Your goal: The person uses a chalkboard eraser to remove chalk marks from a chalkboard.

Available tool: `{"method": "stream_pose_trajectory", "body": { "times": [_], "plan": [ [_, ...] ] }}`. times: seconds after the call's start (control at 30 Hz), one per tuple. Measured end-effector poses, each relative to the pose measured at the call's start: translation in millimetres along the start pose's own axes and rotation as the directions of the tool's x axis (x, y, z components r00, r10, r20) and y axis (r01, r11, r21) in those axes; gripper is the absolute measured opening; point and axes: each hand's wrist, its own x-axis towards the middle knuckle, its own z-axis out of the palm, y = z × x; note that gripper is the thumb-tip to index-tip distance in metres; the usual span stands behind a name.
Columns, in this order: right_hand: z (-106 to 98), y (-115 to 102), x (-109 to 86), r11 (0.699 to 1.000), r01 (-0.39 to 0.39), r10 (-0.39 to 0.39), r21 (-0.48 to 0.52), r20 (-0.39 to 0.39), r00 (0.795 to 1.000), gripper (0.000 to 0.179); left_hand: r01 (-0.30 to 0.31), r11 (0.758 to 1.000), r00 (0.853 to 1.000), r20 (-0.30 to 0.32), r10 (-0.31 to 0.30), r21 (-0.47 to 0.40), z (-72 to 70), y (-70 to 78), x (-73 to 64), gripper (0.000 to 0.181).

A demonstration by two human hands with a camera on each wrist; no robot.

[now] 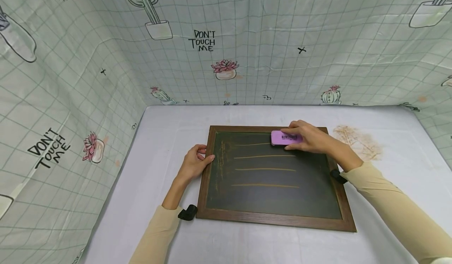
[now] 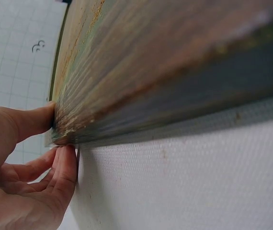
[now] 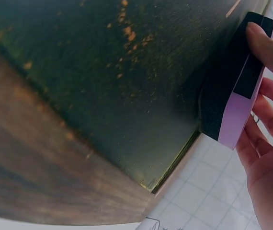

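Observation:
A chalkboard (image 1: pixel 261 201) with a brown wooden frame lies on the white table, several yellowish chalk lines drawn across its dark face. My right hand (image 1: pixel 310 137) grips a purple chalkboard eraser (image 1: pixel 282 138) with a black underside, thumb on one long side and fingers on the other. The eraser is at the upper right of the board, at the right end of the top line. At the board's left edge, my left hand (image 1: pixel 193 162) pinches the frame. In the left wrist view its thumb (image 2: pixel 36 120) lies on the frame's face and its fingers (image 2: pixel 62 177) are at the edge below.
Brownish chalk smudges (image 1: pixel 356 141) mark the white tablecloth (image 1: pixel 169 130) right of the board. Orange chalk crumbs (image 3: pixel 128 33) dot the board's face in the right wrist view. A grid-patterned curtain (image 1: pixel 265 68) with cactus drawings stands behind and beside the table.

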Motion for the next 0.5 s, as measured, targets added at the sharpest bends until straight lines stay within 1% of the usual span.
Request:
{"method": "stream_pose_trajectory", "body": {
  "times": [0.2,0.5],
  "plan": [
    [2.0,-1.7,3.6,1.0,-0.006,0.005,0.005,0.016,1.0,0.054,-0.001,1.0,1.0,-0.003,0.001,-0.009,1.5,-1.4,-0.1,0.051],
    [8.0,-3.6,10.9,1.0,-0.004,0.004,0.013,0.02,1.0,0.055,-0.008,1.0,1.0,-0.009,0.008,-0.004,2.4,-2.4,-0.2,0.051]
  ]
}}
